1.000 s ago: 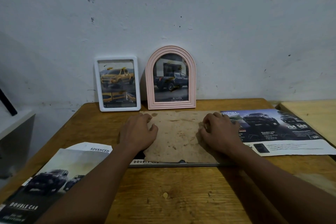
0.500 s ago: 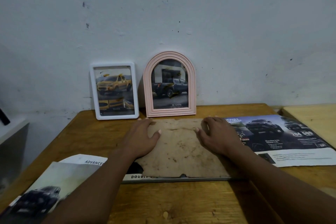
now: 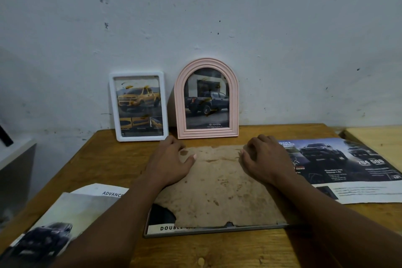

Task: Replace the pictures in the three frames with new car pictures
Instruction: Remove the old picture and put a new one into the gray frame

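A grey frame point(image 3: 208, 230) lies face down on the wooden table point(image 3: 104, 159), with a worn brown backing board point(image 3: 219, 185) on top of it. A picture edge reading "DOUBLE" shows under the board's torn corner. My left hand point(image 3: 168, 164) and my right hand point(image 3: 264, 160) press on the board's far corners, fingers curled. Against the wall lean a white frame point(image 3: 139, 106) holding a yellow pickup picture and a pink arched frame point(image 3: 206, 99) holding a dark pickup picture.
A car brochure sheet point(image 3: 348, 167) lies to the right of the board. Another brochure point(image 3: 63, 220) lies at the near left. A lighter wooden surface point(image 3: 378, 137) adjoins the table on the right. A grey ledge point(image 3: 15, 154) stands at the left.
The view has tilted so the table sits lower in the frame. My hands have crept toward the board's far edge. The board and frame stay put.
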`<state>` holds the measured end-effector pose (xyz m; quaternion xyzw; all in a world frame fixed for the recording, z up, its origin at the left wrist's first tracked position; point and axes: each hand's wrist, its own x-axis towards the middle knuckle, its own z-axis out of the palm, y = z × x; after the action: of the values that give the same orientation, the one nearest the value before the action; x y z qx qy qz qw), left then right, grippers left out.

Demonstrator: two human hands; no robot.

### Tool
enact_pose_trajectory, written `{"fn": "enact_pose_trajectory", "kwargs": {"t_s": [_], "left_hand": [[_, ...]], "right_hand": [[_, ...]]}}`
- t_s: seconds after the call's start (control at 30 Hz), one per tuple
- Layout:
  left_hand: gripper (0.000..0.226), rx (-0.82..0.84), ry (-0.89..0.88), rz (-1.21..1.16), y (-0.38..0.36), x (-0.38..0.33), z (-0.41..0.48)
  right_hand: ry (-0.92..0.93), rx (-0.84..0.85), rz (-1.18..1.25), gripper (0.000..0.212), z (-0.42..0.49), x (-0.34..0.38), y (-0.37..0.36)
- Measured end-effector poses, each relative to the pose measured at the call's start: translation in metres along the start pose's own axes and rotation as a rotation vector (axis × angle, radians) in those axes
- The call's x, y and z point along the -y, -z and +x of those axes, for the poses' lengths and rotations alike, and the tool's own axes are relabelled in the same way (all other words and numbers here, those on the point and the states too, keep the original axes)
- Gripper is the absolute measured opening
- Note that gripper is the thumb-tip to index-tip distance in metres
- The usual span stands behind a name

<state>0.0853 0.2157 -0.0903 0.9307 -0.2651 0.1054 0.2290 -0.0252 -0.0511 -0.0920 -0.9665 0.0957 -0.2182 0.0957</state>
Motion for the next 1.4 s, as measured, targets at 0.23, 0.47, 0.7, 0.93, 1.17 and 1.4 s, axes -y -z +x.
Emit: {"fn": "enact_pose_trajectory", "kwargs": {"t_s": [0.23,0.47,0.7,0.93,1.17,1.4], "left_hand": [[0.046,-0.044,0.051,-0.179,-0.002,-0.001,-0.004],[0.034,-0.108,0.071,-0.345,-0.001,-0.001,-0.006],[0.028,-0.103,0.257,-0.596,0.002,0.005,-0.003],[0.034,-0.209,0.238,-0.53,0.004,-0.001,-0.006],[0.04,-0.245,0.269,-0.583,0.008,-0.003,-0.009],[0.043,-0.202,0.362,-0.497,0.014,-0.002,-0.01]], "right_hand": [[-0.014,-0.003,0.053,0.049,0.003,-0.005,-0.003],[-0.01,0.072,0.143,0.04,0.008,-0.012,-0.002],[-0.028,-0.042,0.223,0.024,0.008,-0.011,0.001],[-0.037,-0.043,0.192,0.023,0.009,-0.007,0.005],[-0.066,0.038,0.165,0.025,0.006,-0.01,0.016],[-0.211,0.131,0.051,0.049,-0.013,-0.003,0.025]]}}
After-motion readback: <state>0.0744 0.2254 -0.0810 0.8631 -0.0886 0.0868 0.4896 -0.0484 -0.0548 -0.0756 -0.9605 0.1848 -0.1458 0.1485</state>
